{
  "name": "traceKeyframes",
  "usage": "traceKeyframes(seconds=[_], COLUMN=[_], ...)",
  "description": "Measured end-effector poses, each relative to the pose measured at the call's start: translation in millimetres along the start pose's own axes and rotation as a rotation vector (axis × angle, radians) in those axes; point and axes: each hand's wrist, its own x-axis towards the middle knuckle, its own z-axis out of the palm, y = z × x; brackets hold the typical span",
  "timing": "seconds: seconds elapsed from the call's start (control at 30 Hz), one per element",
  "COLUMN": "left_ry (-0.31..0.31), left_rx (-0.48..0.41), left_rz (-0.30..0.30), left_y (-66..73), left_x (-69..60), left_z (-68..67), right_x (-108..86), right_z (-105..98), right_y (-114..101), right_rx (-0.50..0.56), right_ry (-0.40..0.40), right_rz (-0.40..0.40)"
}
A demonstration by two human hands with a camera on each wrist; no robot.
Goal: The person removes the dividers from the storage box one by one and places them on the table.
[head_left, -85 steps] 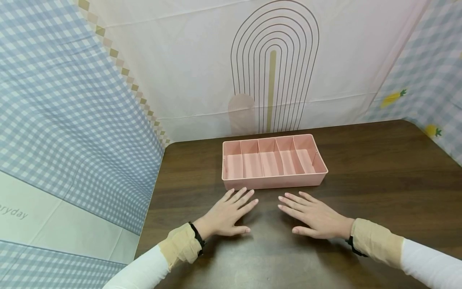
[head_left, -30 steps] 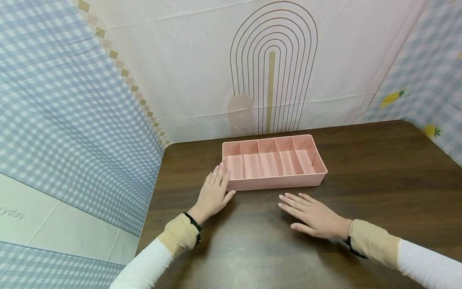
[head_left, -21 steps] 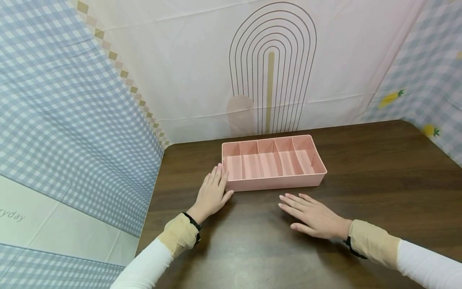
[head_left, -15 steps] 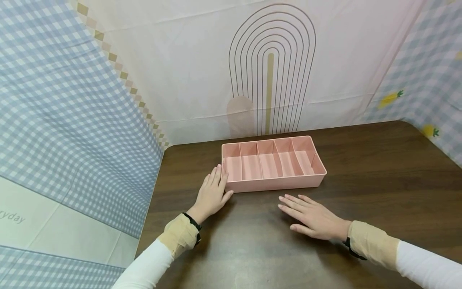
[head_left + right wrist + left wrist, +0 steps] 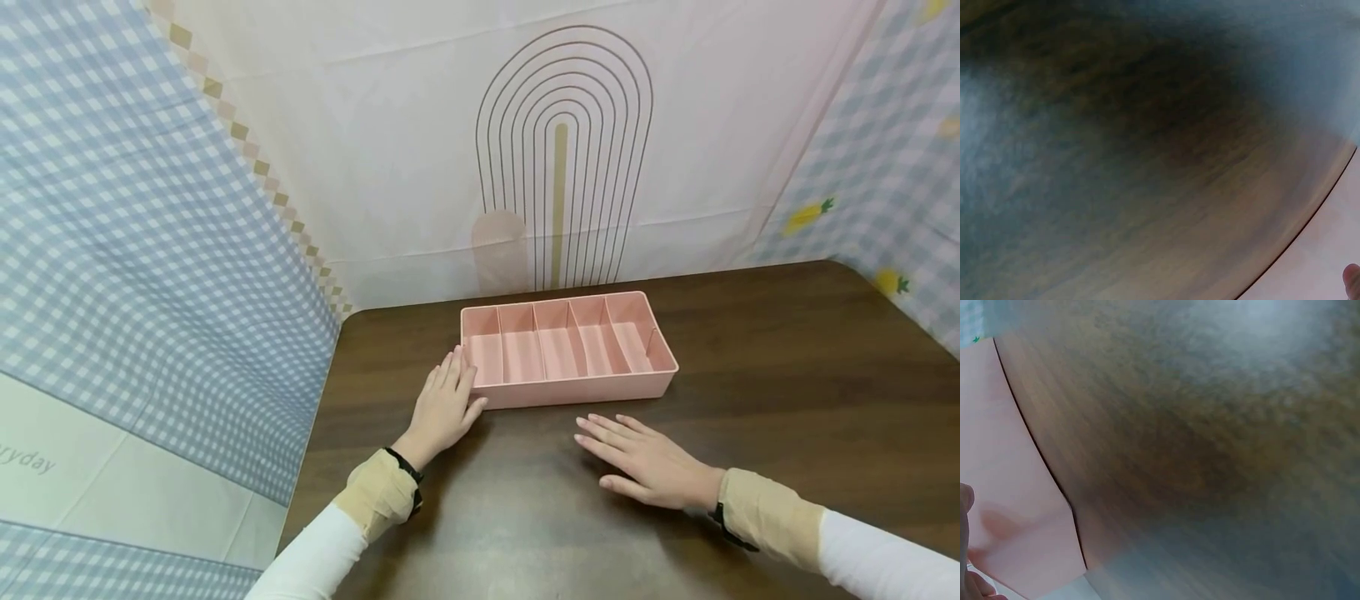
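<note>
A pink divided organizer tray [image 5: 573, 390] with several compartments sits toward the back of the table. My left hand [image 5: 441, 408] lies at its near left corner, fingers extended along the left end and the thumb by the front wall. Whether the fingers press on the tray or only lie beside it is hard to tell. In the left wrist view the tray's wall [image 5: 1010, 456] fills the left side, with fingertips at the edge. My right hand [image 5: 648, 462] is palm down in front of the tray, fingers straight, apart from it and holding nothing.
The dark brown wooden table [image 5: 787, 375] extends to both sides of the tray. Behind it hangs a white cloth [image 5: 390, 167] with an arch pattern. A blue checked cloth [image 5: 187, 250] hangs at the left, another at the right.
My left hand has moved from in front of the tray to its left corner, then stayed there. The right hand keeps nearly the same place. The head view has tilted slightly up.
</note>
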Motion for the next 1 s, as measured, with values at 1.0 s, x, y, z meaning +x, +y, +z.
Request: traceKeyframes(seconds=[1.0], left_ry=[0.019], left_rx=[-0.085], left_rz=[-0.046], left_y=[-1.1], left_x=[10.7], left_z=[4.8], right_x=[25.9], right_z=[-1.5], right_y=[-5.8], right_rx=[0.044], right_ry=[0.054], right_rz=[0.053])
